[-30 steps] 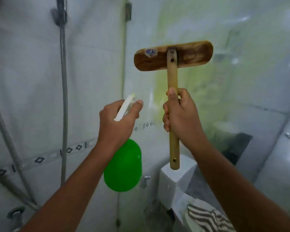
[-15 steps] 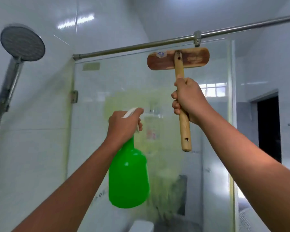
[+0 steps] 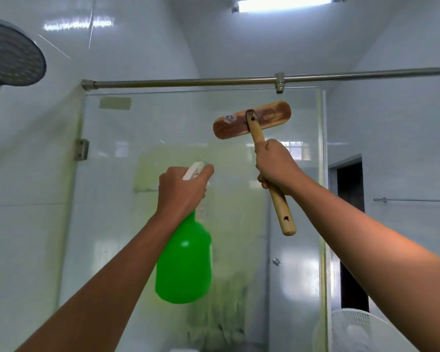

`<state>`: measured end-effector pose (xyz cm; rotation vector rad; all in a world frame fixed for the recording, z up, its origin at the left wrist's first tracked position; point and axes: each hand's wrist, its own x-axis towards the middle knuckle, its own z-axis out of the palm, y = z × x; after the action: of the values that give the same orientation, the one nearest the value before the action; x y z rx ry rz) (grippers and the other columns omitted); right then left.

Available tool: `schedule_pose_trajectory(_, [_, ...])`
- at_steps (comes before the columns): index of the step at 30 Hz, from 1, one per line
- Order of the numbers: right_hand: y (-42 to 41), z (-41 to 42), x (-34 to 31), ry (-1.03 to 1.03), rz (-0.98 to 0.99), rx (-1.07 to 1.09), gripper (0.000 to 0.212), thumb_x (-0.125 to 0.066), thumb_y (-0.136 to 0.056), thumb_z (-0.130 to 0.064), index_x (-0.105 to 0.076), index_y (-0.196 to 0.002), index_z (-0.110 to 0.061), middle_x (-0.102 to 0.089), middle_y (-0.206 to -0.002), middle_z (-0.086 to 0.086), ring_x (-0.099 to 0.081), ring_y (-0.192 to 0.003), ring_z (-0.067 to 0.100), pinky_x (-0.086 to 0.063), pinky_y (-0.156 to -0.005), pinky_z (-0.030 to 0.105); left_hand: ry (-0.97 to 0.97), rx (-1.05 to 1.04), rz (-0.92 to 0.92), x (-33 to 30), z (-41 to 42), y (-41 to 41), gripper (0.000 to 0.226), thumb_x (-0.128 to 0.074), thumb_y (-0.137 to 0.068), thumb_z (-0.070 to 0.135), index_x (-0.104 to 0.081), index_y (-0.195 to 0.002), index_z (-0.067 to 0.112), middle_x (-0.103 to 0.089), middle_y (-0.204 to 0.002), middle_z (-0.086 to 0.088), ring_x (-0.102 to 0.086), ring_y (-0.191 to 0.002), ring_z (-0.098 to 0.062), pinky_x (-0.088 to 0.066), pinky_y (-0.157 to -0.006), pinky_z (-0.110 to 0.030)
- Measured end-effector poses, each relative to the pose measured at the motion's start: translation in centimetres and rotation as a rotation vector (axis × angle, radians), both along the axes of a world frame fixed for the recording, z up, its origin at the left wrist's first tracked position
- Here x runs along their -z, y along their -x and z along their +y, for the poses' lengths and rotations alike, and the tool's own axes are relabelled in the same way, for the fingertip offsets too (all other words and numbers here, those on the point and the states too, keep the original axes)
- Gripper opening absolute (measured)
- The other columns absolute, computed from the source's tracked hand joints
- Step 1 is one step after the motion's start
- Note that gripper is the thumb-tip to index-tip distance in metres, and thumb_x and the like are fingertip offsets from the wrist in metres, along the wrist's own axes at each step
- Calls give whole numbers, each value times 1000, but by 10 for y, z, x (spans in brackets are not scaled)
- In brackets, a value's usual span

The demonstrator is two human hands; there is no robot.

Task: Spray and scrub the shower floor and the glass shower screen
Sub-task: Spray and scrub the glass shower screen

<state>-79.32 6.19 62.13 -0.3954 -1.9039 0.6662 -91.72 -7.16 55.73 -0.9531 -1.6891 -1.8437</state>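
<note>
The glass shower screen [image 3: 117,224] stands in front of me, with a greenish film over its middle and lower part. My left hand [image 3: 182,190] grips the white trigger head of a green spray bottle [image 3: 184,262], nozzle towards the glass. My right hand [image 3: 276,165] holds the wooden handle of a scrub brush [image 3: 252,120], whose wooden head is raised near the top right of the screen, tilted. Whether the bristles touch the glass cannot be told. The shower floor is out of view.
A steel rail [image 3: 214,82] runs across above the screen. A round shower head [image 3: 10,52] hangs at upper left. A hinge [image 3: 81,149] fixes the glass to the tiled wall. A dark doorway [image 3: 351,224] and a white fan [image 3: 351,331] are at right.
My view has tilted up from the lower glass and toilet to the top of the screen. Both hands rose with it; the brush head now tilts and sits lower under the rail.
</note>
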Motion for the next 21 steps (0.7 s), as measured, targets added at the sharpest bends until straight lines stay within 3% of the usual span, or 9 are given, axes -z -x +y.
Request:
schedule_pose_trajectory(3, [6,-3,-19,-50,-28,121,36,-27,-106,-35,-43,-116,-4,-52,-87,8,-56,-53,21,-46,-39,27,13,36,1,0,0,-2,53,-75,-86,46,-74,-70,-5,-72,-59,-14,-70,-47,-23,-62,-60,-38])
schedule_pose_trajectory(7, [12,-3,-23,-142,-131,246,37,-26,-106,-41,-40,-117,-9,-50,-85,7,-59,-59,23,-44,-35,27,-43,-1,16,-4,-7,5,50,-75,-86,49,-74,-64,5,-71,-54,-7,-71,-47,-20,-66,-65,-40])
schedule_pose_trajectory(10, [14,1,30,-297,-273,289,37,-24,-106,-44,-42,-107,-11,-55,-86,9,-57,-62,22,-44,-43,32,-54,-5,38,-5,-11,11,51,-73,-85,53,-75,-62,8,-72,-54,-4,-75,-57,-23,-65,-74,-45])
schedule_pose_trajectory(14, [8,2,101,-392,-383,236,31,-26,-106,-41,-38,-97,-14,-52,-73,5,-51,-56,21,-33,-49,34,11,-26,61,1,-19,14,62,-67,-77,63,-75,-65,3,-73,-60,-11,-75,-67,-30,-63,-77,-49])
schedule_pose_trajectory(18, [7,20,30,-346,-256,346,37,-27,-106,-41,-43,-105,-9,-60,-98,22,-62,-81,41,-44,-58,35,7,-6,39,3,-23,22,52,-74,-84,54,-76,-61,7,-73,-56,-3,-77,-65,-24,-63,-83,-46])
schedule_pose_trajectory(21, [-1,28,-36,-206,-132,360,45,-25,-104,-47,-45,-112,-8,-56,-104,17,-60,-65,31,-45,-39,30,-21,17,22,0,-22,27,48,-75,-81,54,-76,-60,10,-74,-57,-3,-77,-65,-27,-64,-82,-49])
